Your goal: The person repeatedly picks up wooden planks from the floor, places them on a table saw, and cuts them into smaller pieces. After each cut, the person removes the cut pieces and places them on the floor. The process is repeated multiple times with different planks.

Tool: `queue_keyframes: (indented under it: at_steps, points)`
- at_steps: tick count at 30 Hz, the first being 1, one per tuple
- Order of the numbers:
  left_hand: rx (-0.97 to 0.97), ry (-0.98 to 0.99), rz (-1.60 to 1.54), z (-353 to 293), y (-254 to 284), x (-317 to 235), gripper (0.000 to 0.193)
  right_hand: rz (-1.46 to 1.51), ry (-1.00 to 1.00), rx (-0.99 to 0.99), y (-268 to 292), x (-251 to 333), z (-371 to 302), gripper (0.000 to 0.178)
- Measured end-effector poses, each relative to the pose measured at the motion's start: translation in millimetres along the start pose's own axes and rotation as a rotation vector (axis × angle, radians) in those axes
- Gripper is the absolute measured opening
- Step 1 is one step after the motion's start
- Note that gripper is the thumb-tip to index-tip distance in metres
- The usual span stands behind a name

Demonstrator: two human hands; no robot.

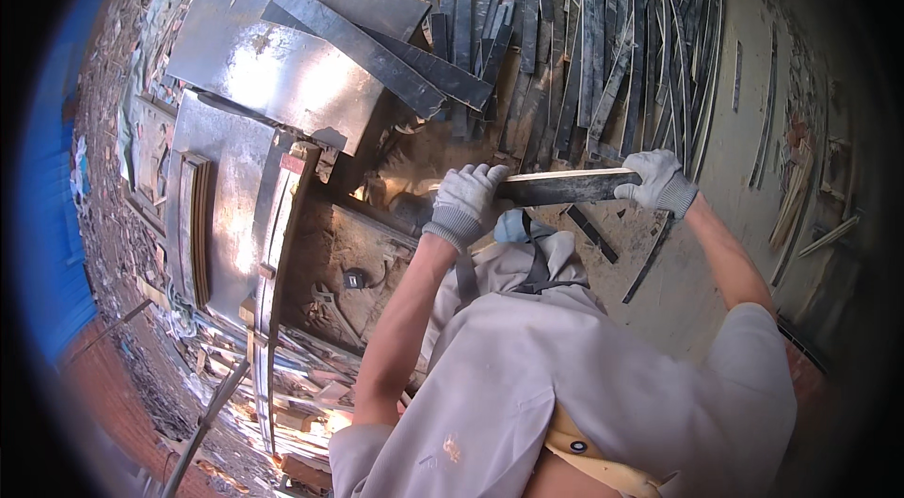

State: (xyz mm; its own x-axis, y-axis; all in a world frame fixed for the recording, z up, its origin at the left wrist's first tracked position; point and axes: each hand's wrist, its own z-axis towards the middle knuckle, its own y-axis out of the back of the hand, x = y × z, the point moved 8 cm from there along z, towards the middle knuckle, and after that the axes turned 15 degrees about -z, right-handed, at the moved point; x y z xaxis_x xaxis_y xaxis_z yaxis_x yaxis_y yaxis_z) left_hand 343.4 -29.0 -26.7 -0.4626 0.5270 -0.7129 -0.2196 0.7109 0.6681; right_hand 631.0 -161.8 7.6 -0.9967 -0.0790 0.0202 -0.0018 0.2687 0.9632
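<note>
The site has a dusty floor (702,296) littered with scraps, with a blue sheet (52,178) along the far left edge. A metal table (254,51) stands to the left, its bright top showing glare and wear. Two dark strips (353,46) lie across it, one over the other, their lower right ends reaching past the table's edge. Nearer the person, a metal plate (231,183) carries a stack of narrow wood pieces (194,225) at its left; a long rail (276,300) runs along its right side. Beside the rail is a dusty recess (311,258) holding a wrench (331,312) and a small black object (354,279), kind not clear.

Beyond the hands, a large pile (603,37) of dark strips spreads over the floor, mostly lengthwise, some crossed.

The board (565,187) is held raised in front of the person's body, roughly level, between the hands. Its face is dark, its upper edge pale. The left hand (461,200) is closed around the left end, fingers folded over it. The right hand (656,180) pinches the right end. Both wear grey gloves (455,226) with ribbed cuffs. Short dark offcuts (592,234) lie on the floor below the board.
</note>
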Motion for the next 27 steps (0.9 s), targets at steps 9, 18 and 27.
queue_keyframes:
  at_steps: [9,18,27]
  points:
    - [-0.46,0.313,-0.346,-39.0,-31.6,76.8,0.061,-0.416,-0.063,0.182,8.7,-72.1,141.5,0.079]
    - [-0.919,0.679,-0.596,-230.5,-26.5,157.8,0.061,-0.037,-0.19,0.037,-9.3,126.7,285.7,0.135]
    - [-1.059,0.823,-0.721,-309.0,-70.8,120.9,0.066,-0.249,-0.321,0.175,-38.7,227.8,346.9,0.132]
